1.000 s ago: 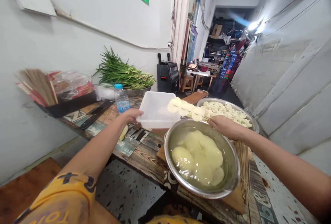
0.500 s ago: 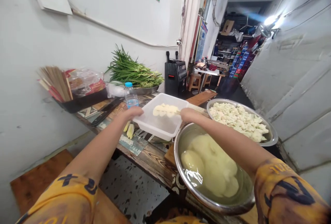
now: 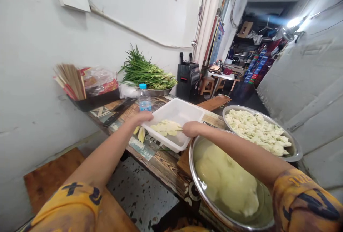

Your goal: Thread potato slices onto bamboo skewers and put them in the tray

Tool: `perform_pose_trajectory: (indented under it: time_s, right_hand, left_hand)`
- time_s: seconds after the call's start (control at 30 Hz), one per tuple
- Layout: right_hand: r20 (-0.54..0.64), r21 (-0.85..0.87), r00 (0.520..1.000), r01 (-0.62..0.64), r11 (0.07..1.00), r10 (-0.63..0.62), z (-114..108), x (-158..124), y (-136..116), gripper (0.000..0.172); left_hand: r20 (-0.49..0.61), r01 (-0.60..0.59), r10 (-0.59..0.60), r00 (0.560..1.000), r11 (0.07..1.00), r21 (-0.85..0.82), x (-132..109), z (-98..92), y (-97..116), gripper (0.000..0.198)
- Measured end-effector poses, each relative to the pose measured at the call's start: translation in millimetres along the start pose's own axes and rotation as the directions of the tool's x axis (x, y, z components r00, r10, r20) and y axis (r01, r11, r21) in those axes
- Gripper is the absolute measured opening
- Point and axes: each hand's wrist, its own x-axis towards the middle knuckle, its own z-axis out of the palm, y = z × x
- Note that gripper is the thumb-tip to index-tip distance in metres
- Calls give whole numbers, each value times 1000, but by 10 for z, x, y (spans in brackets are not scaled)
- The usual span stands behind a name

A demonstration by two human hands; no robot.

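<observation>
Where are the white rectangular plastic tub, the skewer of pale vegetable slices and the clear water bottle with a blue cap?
White rectangular plastic tub (image 3: 187, 110): head view, bare far floor.
Skewer of pale vegetable slices (image 3: 166, 127): head view, middle slices.
Clear water bottle with blue cap (image 3: 145, 101): head view, labelled body.

The person wears a short-sleeved top of mustard-yellow cloth, mottled with duller brownish patches. The left sleeve (image 3: 66, 207), near the bottom left corner, carries thick dark navy marks just above its hem: a cross-like shape and a curved, letter-like stroke beside it. The right sleeve (image 3: 305, 203), at the near right, has a row of small faded capitals along its hem, too blurred to read, and heavier dark strokes behind them. A strip of the same yellow cloth (image 3: 184, 228) shows at the near edge, between the two arms. Beyond the sleeve hems both forearms are bare, down to the left hand (image 3: 143, 117) and the right hand (image 3: 191, 129).
</observation>
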Motion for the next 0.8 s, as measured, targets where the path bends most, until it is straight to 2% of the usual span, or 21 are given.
perform_pose_trajectory:
  time_s: [0.1, 0.2, 0.33, 0.47, 0.53, 0.67, 0.8]
  right_hand:
    - [58, -52, 998, -29, 998, 32, -47, -46, -68, 30]
    - [31, -82, 998, -58, 995, 60, -82, -113, -126, 29]
    - [-135, -98, 989, -77, 992, 64, -49, -217, -174, 32]
    - [-252, -107, 967, -65, 992, 37, 12, -255, -178, 31]
    - [-258, -106, 964, -92, 990, 62, 24, -218, -170, 32]
    - [-180, -86, 973, -163, 983, 146, 28, -61, -155, 31]
    - [-98, -5, 987, -127, 992, 126, -30, 30, -59, 31]
  left_hand:
    - [-5, -26, 26, 1000, 998, 54, -9, -23, 21, 7]
    - [-28, -63, 66, 997, 992, 113, -32, -77, 79, 24]
    - [-79, -169, 188, 979, 965, 202, -119, -173, 226, 51]
    - [45, -327, 330, 943, 894, 305, -226, -216, 373, 43]
    - [47, -319, 321, 946, 894, 313, -255, -198, 414, 38]
    - [-75, -234, 264, 962, 932, 276, -266, -136, 433, 39]
    - [-111, -210, 245, 963, 942, 261, -261, -112, 396, 45]
